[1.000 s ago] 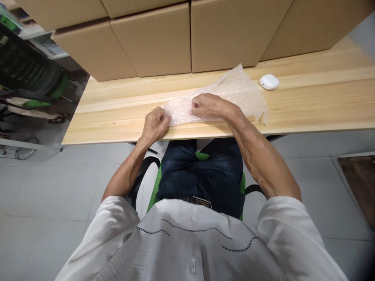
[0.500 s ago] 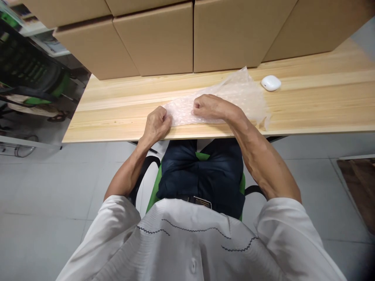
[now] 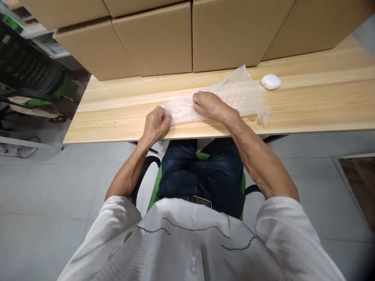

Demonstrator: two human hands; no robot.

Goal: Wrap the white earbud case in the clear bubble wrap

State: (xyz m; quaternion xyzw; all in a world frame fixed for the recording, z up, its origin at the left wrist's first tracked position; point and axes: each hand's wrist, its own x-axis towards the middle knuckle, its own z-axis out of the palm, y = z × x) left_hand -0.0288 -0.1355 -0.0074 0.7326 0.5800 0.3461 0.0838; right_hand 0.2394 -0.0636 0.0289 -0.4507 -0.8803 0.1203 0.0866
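Observation:
A clear sheet of bubble wrap (image 3: 238, 93) lies crumpled on the light wooden table (image 3: 307, 105), near its front edge. My left hand (image 3: 155, 125) pinches the sheet's left end in a closed fist at the table's edge. My right hand (image 3: 209, 106) rests on the sheet a little to the right, fingers curled and pinching the wrap against the table. The far corner of the sheet sticks up toward the boxes.
A small white rounded case (image 3: 270, 81) lies on the table right of the wrap. Several brown cardboard boxes (image 3: 152, 39) stand along the table's back. A green chair (image 3: 32, 78) stands on the floor at the left.
My right hand has flattened slightly and shifted a little along the wrap. My left hand has stayed put on the sheet's end.

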